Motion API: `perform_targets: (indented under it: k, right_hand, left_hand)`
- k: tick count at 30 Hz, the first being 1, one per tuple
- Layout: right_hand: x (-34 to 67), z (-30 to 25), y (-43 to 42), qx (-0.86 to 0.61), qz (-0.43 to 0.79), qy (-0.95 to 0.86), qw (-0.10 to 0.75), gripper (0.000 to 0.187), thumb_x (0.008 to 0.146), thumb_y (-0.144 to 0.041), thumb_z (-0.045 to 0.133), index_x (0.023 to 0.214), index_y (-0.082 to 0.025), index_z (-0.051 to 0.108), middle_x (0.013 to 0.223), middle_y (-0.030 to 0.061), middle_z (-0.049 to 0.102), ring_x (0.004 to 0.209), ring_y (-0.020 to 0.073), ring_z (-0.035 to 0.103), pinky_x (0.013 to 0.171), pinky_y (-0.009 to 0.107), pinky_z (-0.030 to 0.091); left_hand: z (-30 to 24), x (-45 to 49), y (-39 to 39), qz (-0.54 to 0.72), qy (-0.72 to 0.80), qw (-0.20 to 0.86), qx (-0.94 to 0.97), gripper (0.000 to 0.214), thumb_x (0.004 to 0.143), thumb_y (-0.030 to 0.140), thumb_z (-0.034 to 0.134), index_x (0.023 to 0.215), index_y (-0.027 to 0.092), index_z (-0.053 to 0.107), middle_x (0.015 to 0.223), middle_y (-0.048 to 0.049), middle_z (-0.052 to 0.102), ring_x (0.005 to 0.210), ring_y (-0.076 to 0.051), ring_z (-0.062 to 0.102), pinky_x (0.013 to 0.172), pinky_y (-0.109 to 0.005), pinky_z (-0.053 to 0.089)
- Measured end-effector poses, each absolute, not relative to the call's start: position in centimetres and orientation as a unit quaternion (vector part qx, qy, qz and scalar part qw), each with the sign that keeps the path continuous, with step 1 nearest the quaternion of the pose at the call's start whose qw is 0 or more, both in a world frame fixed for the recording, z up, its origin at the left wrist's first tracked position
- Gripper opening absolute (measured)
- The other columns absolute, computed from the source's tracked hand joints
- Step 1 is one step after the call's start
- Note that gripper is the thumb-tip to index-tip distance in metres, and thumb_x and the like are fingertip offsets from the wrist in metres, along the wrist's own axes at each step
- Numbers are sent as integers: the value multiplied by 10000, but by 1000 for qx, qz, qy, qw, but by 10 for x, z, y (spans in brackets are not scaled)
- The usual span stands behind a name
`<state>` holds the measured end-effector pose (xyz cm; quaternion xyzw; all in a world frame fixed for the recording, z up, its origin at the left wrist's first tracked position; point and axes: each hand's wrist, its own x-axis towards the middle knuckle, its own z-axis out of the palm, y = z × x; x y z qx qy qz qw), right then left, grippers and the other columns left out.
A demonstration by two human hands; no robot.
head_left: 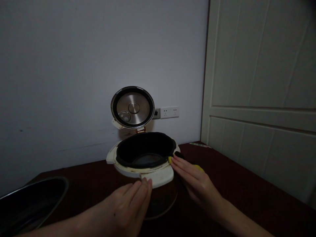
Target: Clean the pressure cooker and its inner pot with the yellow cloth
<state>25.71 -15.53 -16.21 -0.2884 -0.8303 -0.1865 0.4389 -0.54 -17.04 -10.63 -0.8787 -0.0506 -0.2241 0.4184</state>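
1. While your left hand is at the front of the round, brown-bodied cooker with a white rim, its bunched fingertips touch the white, smooth front panel; can't tell whether they grip it or just rest there.
2. Your right hand is at the cooker's right side, grasping a yellow, soft-looking cloth; yellow shows at your fingertips, by the rim, and behind your hand.
3. Cooker stands upright on the dark red table, between your hands; the black, round inner pot sits inside it.
4. Its round lid with a silver metal inner plate stands raised at the cooker's back.
5. Left of the cooker, nearer you: a dark, shiny-rimmed basin, partly out of view.
6. Behind the cooker, to the right: a white, rectangular wall socket and a thin, patterned strip on the table.
7. Farther right of the cooker: a white, panelled door.
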Motion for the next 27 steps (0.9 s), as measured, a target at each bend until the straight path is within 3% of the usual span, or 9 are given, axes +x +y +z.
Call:
perform_targets:
  k: [9,16,20,27]
  right_hand:
    - [295,-159,-118,-311,-160,-829,437,635,796,29,381,1375,-230,421,1321,96,546,1236,191,494,997,439,467]
    - [280,-156,-144,-276,-142,-867,390,666,810,30,385,1430,-205,320,1402,99,456,1321,192,381,1056,443,405]
    - [294,-154,-129,-279,-119,-870,388,638,829,10,409,1417,-228,343,1397,84,465,1303,195,410,1074,467,373]
    - [286,-149,-136,-266,-100,-870,403,617,826,22,399,1393,-222,390,1381,94,483,1292,197,425,1042,450,421]
  left_hand:
    - [-105,-4,-170,-237,-48,422,-874,339,821,4,334,1024,-17,605,919,-169,684,799,-198,647,658,-289,566]
    - [-110,-5,-168,-259,-39,427,-866,348,816,-3,320,1009,-6,610,941,-167,679,845,-201,643,686,-291,564]
    - [-106,-5,-170,-240,-42,428,-870,337,818,6,334,1006,-11,613,911,-168,682,788,-195,649,653,-288,562]
    - [-105,-4,-170,-245,-40,427,-869,341,836,12,312,981,-7,621,878,-155,690,764,-190,653,644,-277,559]
